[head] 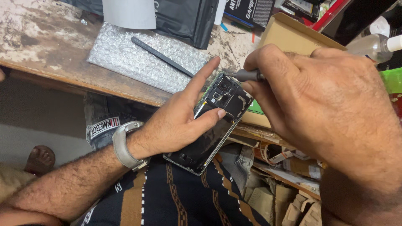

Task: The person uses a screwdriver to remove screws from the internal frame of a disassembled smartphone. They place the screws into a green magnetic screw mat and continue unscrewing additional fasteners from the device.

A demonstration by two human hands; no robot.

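Left hand [176,121]: forearm enters from lower left, wrist bent slightly, palm cupped, index finger stretched straight up and out, thumb pressed flat across the front of its grip, other fingers curled behind. Right hand [318,100]: comes in from the right, back of hand to camera, fingers bunched in a tight pinch at the left, just above the left thumb.
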